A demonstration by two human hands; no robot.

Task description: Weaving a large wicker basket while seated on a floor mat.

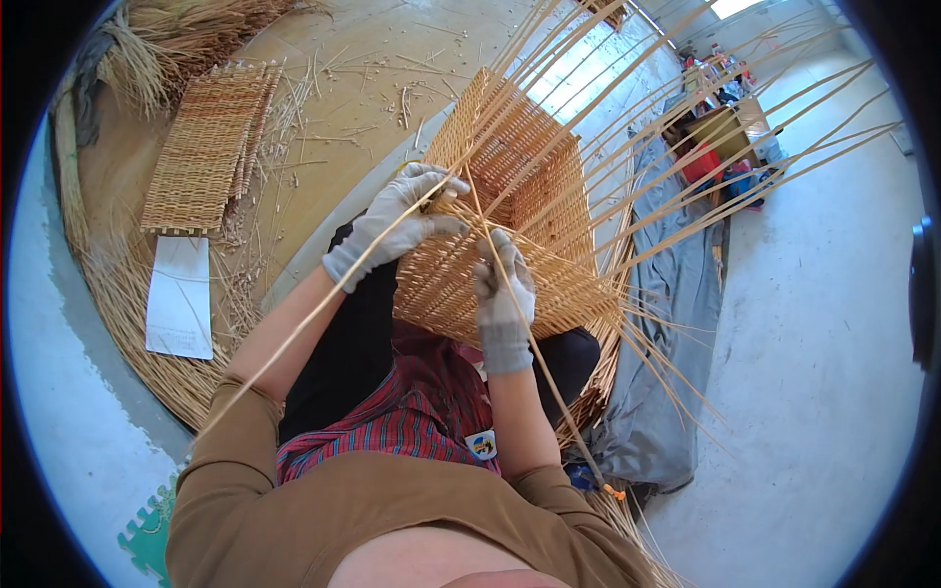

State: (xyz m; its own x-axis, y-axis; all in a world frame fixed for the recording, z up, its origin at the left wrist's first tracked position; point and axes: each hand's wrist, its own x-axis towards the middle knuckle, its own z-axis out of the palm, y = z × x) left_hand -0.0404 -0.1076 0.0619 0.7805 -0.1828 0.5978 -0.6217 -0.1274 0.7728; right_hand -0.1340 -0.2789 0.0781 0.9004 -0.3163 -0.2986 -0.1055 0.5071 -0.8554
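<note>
Brown top point(392, 500) is nearest the camera, above a striped red garment point(412, 412). Woven basket point(441, 284) rests tilted on the lap, its long stakes point(833, 155) fanning to the upper right. Left hand point(404, 218), gloved, pinches the basket's near left corner. Right hand point(505, 294), also gloved, bears on the near side, fingers curled; whether it pinches the crossing strand point(549, 374) cannot be told.

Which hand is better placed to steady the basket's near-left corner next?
Left, probably: the left hand is at that corner of the wicker basket, while the right hand sits farther right along its rim.
</note>
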